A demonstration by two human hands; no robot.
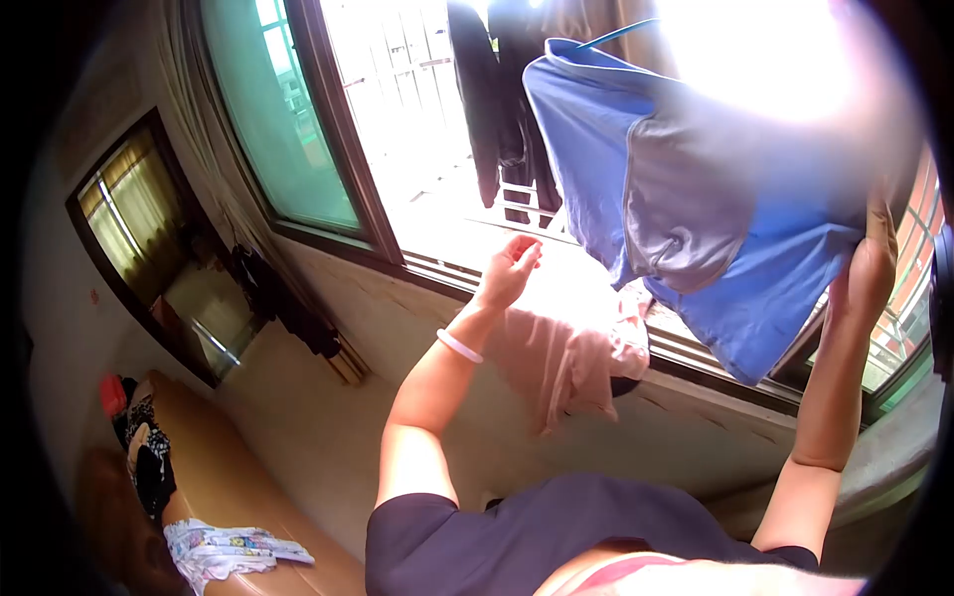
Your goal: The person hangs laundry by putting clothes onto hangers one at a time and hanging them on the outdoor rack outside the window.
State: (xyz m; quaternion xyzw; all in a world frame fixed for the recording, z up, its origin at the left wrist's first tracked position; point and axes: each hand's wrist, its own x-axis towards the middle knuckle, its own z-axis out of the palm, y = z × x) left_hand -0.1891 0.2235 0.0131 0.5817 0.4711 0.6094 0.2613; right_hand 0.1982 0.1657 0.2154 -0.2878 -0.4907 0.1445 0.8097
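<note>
A pair of blue shorts (795, 268) with a grey middle panel hangs in front of the open window, a thin blue hanger (618, 34) at its top edge. My right hand (874, 253) is at the right side of the shorts and grips the cloth there; bright glare blurs part of that side. My left hand (512, 270) is raised to the left of the shorts, apart from them, fingers curled in with nothing visible between them. Below it, a pale pink cloth (566, 358) drapes over the window sill.
Dark clothes (512, 109) hang outside by the white window bars (397, 70). A green-tinted window pane (283, 119) is at left. A mirror (169, 248) is on the left wall. Clothes (229, 546) lie on a brown surface (224, 467) at lower left.
</note>
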